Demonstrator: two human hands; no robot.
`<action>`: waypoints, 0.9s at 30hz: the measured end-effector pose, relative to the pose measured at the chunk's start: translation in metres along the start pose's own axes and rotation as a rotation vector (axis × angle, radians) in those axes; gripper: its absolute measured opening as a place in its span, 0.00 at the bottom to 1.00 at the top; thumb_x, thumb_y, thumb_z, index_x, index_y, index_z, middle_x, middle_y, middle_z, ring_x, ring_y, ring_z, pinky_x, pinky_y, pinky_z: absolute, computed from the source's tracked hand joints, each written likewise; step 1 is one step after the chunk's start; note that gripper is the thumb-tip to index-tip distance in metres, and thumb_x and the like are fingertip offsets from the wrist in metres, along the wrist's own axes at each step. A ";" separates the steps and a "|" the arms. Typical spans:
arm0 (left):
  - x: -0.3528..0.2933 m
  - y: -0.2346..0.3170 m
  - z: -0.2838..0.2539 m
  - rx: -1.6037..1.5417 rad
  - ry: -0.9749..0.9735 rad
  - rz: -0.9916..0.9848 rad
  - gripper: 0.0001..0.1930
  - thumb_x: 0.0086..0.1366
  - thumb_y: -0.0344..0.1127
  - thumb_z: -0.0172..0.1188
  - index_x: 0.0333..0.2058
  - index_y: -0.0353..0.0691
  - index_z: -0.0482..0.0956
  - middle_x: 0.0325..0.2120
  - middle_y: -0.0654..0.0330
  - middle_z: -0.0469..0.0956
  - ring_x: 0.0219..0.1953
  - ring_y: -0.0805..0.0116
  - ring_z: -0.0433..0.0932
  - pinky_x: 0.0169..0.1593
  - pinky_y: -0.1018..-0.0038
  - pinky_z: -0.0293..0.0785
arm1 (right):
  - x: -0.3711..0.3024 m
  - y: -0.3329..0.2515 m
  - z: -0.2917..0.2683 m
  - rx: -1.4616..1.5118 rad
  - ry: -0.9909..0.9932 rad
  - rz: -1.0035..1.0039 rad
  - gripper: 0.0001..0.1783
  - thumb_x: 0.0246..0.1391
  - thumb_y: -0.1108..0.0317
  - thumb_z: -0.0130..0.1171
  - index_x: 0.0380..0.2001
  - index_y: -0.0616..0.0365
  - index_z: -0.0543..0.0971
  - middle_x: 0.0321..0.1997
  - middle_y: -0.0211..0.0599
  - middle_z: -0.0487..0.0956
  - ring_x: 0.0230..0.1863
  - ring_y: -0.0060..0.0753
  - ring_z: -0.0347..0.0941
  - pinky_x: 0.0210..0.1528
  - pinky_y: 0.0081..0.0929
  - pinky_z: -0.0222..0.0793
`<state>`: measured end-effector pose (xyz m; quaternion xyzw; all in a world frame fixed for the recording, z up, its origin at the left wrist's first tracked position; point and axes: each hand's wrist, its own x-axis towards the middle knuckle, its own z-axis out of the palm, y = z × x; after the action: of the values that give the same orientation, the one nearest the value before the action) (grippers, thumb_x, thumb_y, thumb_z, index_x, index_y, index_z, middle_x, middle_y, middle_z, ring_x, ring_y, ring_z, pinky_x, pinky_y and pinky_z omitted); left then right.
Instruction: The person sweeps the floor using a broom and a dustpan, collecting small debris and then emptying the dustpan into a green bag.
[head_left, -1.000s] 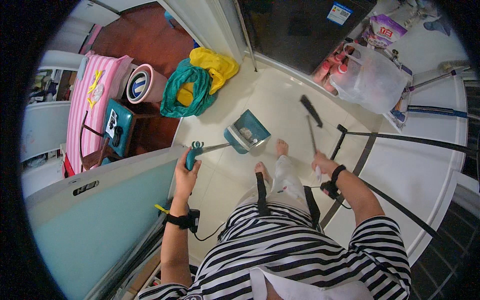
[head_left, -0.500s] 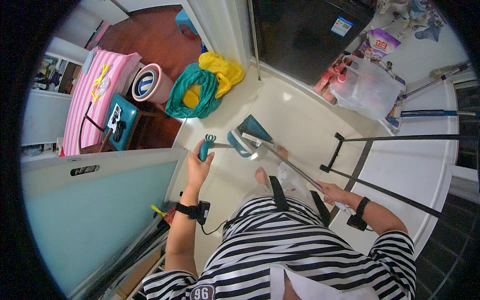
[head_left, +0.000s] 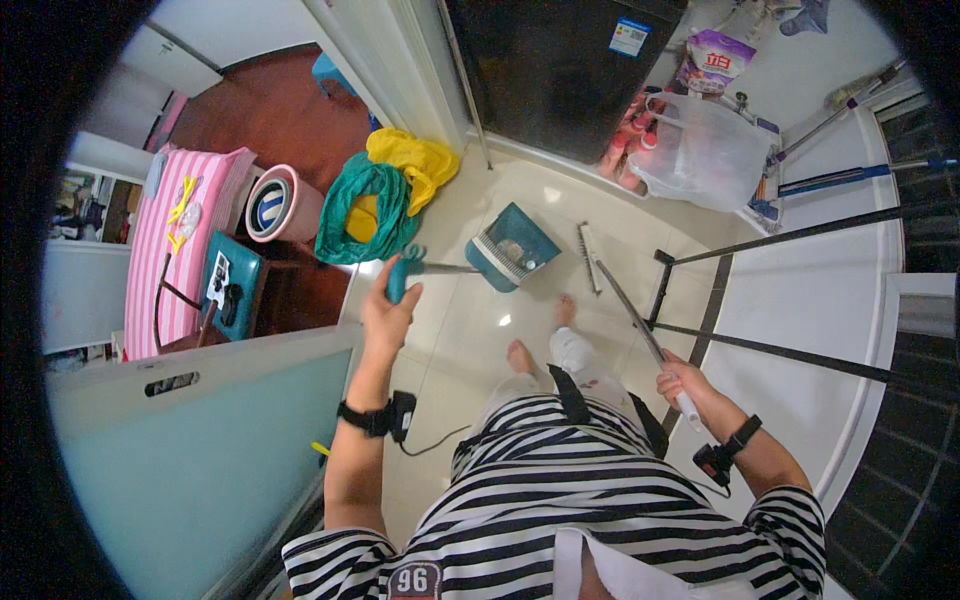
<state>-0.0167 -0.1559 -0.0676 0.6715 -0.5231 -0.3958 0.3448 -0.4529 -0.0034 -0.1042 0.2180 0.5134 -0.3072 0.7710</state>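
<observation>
My left hand [head_left: 387,314] is closed round the teal handle of a long-handled dustpan [head_left: 538,236]. The pan is teal with a pale comb-toothed strip, and some light debris lies inside it. In my right hand [head_left: 686,388] is the white-ended grey pole of a broom [head_left: 588,258]. Its narrow head with dark bristles rests on the tiles to the right of the dustpan, apart from it. My bare feet [head_left: 565,312] stand on the floor just behind the two tools.
Left of the dustpan lie a green bag [head_left: 350,205] and a yellow bag [head_left: 420,170]. A pink bucket [head_left: 300,210] stands by a teal-seated chair [head_left: 240,300]. A black rack frame [head_left: 663,290] rises at right. A clear plastic bag [head_left: 700,160] sits beside a dark cabinet [head_left: 560,70].
The broom head has moved off the dustpan to the right, and the pan's inside now shows. My view has shifted slightly. Both hands keep their holds.
</observation>
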 end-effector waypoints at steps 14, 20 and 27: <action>0.099 0.088 0.082 0.077 -0.135 0.153 0.24 0.49 0.31 0.58 0.47 0.36 0.67 0.12 0.66 0.66 0.11 0.80 0.60 0.15 0.82 0.57 | 0.018 -0.111 0.020 0.353 -0.238 -0.154 0.07 0.43 0.74 0.47 0.22 0.62 0.60 0.23 0.35 0.62 0.21 0.25 0.60 0.22 0.16 0.63; 0.171 0.110 0.111 0.317 -0.120 0.618 0.24 0.47 0.32 0.58 0.45 0.33 0.67 0.24 0.51 0.75 0.28 0.63 0.75 0.35 0.73 0.69 | 0.028 -0.164 0.029 0.354 -0.341 -0.242 0.09 0.43 0.72 0.53 0.23 0.64 0.64 0.25 0.42 0.67 0.21 0.29 0.64 0.23 0.17 0.68; 0.246 0.151 0.136 0.490 -0.292 0.376 0.16 0.41 0.34 0.56 0.31 0.33 0.73 0.20 0.51 0.74 0.25 0.59 0.74 0.31 0.70 0.69 | 0.047 -0.189 0.045 0.196 -0.113 -0.375 0.08 0.44 0.68 0.52 0.27 0.61 0.69 0.23 0.41 0.70 0.19 0.26 0.65 0.21 0.15 0.67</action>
<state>-0.1689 -0.4346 -0.0382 0.5622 -0.7612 -0.2799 0.1618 -0.5419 -0.1803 -0.1343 0.1752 0.4686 -0.5054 0.7031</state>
